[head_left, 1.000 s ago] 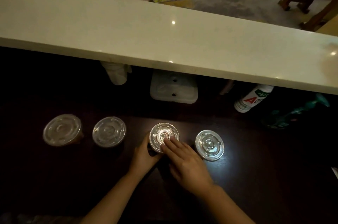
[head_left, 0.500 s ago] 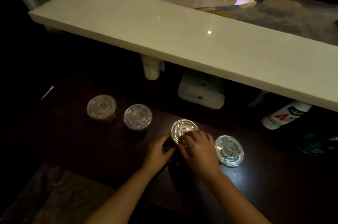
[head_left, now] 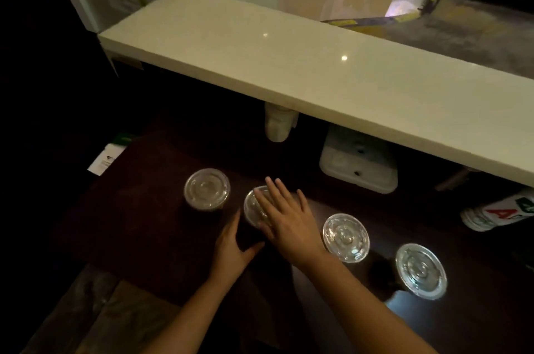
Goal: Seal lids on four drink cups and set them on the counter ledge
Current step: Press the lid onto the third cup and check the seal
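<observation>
Four drink cups with clear lids stand in a row on the dark counter. My left hand (head_left: 232,248) wraps around the side of the second cup (head_left: 252,209). My right hand (head_left: 284,216) lies flat on that cup's lid with its fingers spread, hiding most of the lid. The leftmost cup (head_left: 207,189) stands just to the left of my hands. The third cup (head_left: 346,237) and the fourth cup (head_left: 421,270) stand to the right, untouched. The pale counter ledge (head_left: 318,79) runs across above the cups, with nothing on it.
Under the ledge are a white stack of cups (head_left: 278,125) and a white foam box (head_left: 358,163). A bottle with a red and green label (head_left: 497,212) lies at the right. A white card (head_left: 104,161) sits at the counter's left edge.
Both hands have left the third cup and moved left to the second cup. My right hand has opened flat onto its lid. The view has swung left.
</observation>
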Demonstrator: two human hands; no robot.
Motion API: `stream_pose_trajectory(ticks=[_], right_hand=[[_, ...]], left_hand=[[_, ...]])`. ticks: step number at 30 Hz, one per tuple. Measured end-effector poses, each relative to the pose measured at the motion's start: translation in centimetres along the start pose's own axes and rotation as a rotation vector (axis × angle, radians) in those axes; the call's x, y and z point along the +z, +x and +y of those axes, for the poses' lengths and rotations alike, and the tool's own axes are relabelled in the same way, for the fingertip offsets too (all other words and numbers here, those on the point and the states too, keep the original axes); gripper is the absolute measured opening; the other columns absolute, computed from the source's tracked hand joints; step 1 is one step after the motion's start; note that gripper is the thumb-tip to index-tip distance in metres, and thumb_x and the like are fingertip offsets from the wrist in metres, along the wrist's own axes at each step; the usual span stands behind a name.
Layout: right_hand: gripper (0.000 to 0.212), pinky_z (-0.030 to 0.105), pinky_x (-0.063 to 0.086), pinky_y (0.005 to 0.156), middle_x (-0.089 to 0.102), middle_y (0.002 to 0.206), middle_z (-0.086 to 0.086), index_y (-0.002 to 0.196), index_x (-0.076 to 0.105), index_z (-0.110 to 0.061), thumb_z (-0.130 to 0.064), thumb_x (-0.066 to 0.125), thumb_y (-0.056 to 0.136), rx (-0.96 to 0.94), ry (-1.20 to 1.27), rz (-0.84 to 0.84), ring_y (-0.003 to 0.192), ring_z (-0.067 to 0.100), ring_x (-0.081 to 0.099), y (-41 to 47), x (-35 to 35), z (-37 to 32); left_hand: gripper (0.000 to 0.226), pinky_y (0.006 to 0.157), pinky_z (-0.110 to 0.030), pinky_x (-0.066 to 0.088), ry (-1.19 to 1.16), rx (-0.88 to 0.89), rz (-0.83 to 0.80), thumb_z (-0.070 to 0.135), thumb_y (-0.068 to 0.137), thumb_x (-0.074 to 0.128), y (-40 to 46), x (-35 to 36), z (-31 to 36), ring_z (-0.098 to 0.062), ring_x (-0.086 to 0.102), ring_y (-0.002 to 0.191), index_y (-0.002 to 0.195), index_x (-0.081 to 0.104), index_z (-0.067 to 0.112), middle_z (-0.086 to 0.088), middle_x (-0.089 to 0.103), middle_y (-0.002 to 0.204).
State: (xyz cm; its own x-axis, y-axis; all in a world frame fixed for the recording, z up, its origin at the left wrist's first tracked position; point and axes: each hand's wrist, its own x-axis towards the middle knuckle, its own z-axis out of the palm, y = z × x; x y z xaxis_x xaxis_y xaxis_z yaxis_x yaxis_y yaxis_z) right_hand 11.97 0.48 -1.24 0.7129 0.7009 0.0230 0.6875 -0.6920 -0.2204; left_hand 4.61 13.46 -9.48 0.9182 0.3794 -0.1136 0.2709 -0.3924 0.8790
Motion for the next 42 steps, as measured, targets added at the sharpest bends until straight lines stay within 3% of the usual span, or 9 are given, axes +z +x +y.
stream_pose_trajectory(ticks=[4,8,16,20,24,30,34,39,42], right_hand=[[0.057,0.042,-0.004,0.113,-0.003,0.157,0.002,0.147,0.007,-0.024,-0.039,0.028,0.097,0.03,-0.03,-0.133,0.141,0.017,-0.012,1.5,1.2,0.0],[0.057,0.038,-0.008,0.111,-0.011,0.155,-0.003,0.148,0.001,-0.025,-0.04,0.023,0.097,0.093,-0.04,-0.145,0.14,0.016,-0.02,1.0,2.2,-0.2],[0.062,0.05,-0.004,0.112,-0.016,0.151,-0.007,0.146,-0.003,-0.029,-0.049,0.006,0.088,0.169,-0.127,-0.191,0.139,0.014,-0.02,1.2,1.5,-1.4],[0.057,0.05,-0.006,0.11,-0.001,0.156,-0.011,0.145,0.008,-0.038,-0.054,0.025,0.093,0.36,0.106,-0.093,0.141,0.007,-0.013,2.6,1.7,-3.0],[0.05,0.047,0.002,0.112,0.019,0.155,-0.004,0.141,0.031,-0.033,-0.044,0.042,0.093,0.352,0.151,0.025,0.14,0.007,-0.006,3.2,2.4,-3.5],[0.046,0.045,0.004,0.11,0.027,0.151,-0.001,0.136,0.042,-0.029,-0.038,0.05,0.091,0.357,0.231,0.086,0.142,0.012,0.004,2.7,3.3,-2.9],[0.048,0.047,0.001,0.11,0.021,0.154,-0.003,0.137,0.038,-0.031,-0.038,0.05,0.091,0.366,0.283,0.049,0.141,0.009,-0.002,2.8,2.7,-3.3],[0.076,0.051,-0.004,0.108,-0.003,0.156,-0.006,0.142,0.013,-0.044,-0.044,0.061,0.082,0.316,0.277,0.033,0.139,0.008,-0.013,0.8,1.0,-1.7],[0.076,0.054,0.006,0.11,0.006,0.157,0.003,0.142,0.026,-0.038,-0.048,0.065,0.077,0.208,0.083,-0.045,0.142,0.017,-0.002,-0.4,-0.2,-0.1]], left_hand=[[0.054,0.079,-0.011,0.037,-0.002,0.021,-0.04,0.022,0.064,0.081,1.9,0.6,0.0,-0.018,0.059,0.103,0.111,0.059,0.007,-0.012,0.065,0.109],[0.049,0.076,-0.002,0.033,-0.019,0.041,-0.042,0.022,0.066,0.079,2.7,0.5,-0.6,-0.016,0.06,0.098,0.109,0.061,0.007,-0.012,0.068,0.108],[0.054,0.084,-0.01,0.039,-0.051,0.082,-0.075,0.034,0.069,0.074,3.0,0.0,-0.9,-0.006,0.056,0.103,0.118,0.056,0.019,-0.001,0.065,0.115],[0.05,0.092,-0.033,0.046,-0.021,0.074,-0.073,0.026,0.072,0.073,2.9,0.3,-0.8,-0.018,0.059,0.108,0.118,0.056,0.014,-0.007,0.064,0.116],[0.041,0.085,-0.026,0.045,0.024,0.06,-0.033,0.021,0.073,0.072,2.5,0.8,-0.9,-0.02,0.062,0.1,0.11,0.061,0.011,-0.01,0.067,0.108],[0.031,0.075,-0.024,0.043,-0.025,0.031,0.037,0.023,0.066,0.073,2.7,1.2,-1.2,-0.009,0.061,0.086,0.096,0.066,0.018,-0.004,0.071,0.095],[0.043,0.075,-0.03,0.049,-0.028,0.012,0.002,0.042,0.066,0.063,2.7,1.0,-1.4,-0.019,0.065,0.09,0.104,0.061,0.023,-0.005,0.071,0.099],[0.06,0.084,-0.02,0.042,-0.045,0.092,-0.068,0.052,0.061,0.062,3.1,0.5,-0.9,-0.004,0.056,0.104,0.117,0.05,0.035,0.011,0.063,0.113],[0.065,0.085,-0.019,0.04,-0.041,0.122,-0.106,0.054,0.058,0.064,3.3,0.5,-0.6,-0.007,0.055,0.105,0.117,0.054,0.027,0.005,0.063,0.115]])
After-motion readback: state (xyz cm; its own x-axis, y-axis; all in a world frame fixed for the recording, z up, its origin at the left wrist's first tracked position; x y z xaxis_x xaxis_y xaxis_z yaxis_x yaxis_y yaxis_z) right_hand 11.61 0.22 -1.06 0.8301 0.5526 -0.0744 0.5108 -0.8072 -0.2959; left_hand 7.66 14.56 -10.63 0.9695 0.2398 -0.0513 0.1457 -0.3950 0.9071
